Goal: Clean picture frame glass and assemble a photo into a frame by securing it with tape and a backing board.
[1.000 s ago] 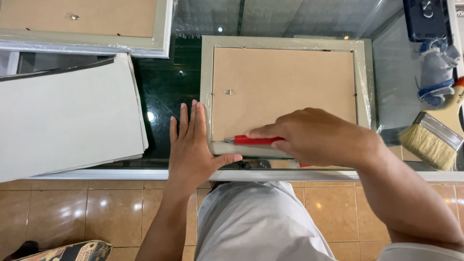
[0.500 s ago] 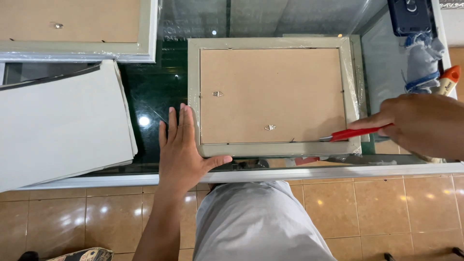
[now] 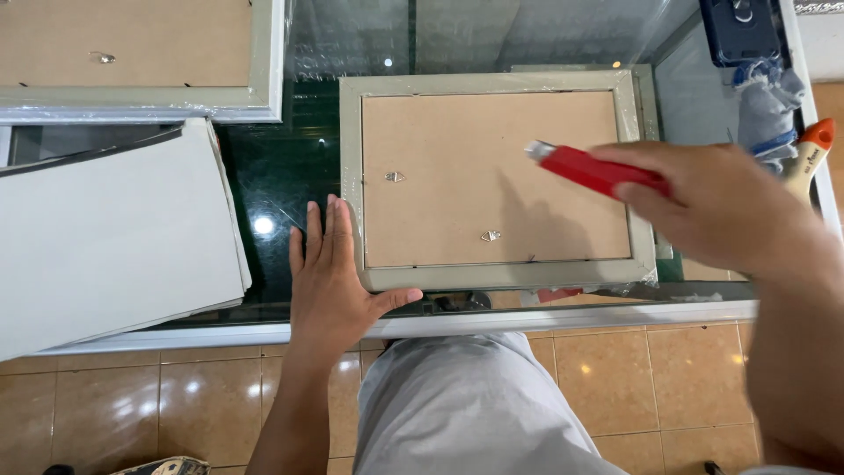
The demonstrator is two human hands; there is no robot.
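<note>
At the far left of the picture a white board (image 3: 110,251) is lying tilted on the glass counter (image 3: 290,189), and above it, in the upper left corner, part of another frame back (image 3: 132,44) is showing. Just right of the board, the left hand (image 3: 330,281) is lying flat on the glass with its fingers spread out and released, the fingertips pointing up the picture and the thumb reaching under the lower left corner of the picture frame (image 3: 497,176). That frame is sitting face down in the centre, its brown backing board showing two small metal clips. Over its right side the right hand (image 3: 721,207) is hovering, blurred, with its fingers clenched around a red utility knife (image 3: 598,171) whose tip is pointing left above the backing. At the right edge a glue bottle with an orange tip (image 3: 813,154) is lying near a bundled cloth (image 3: 765,110).
</note>
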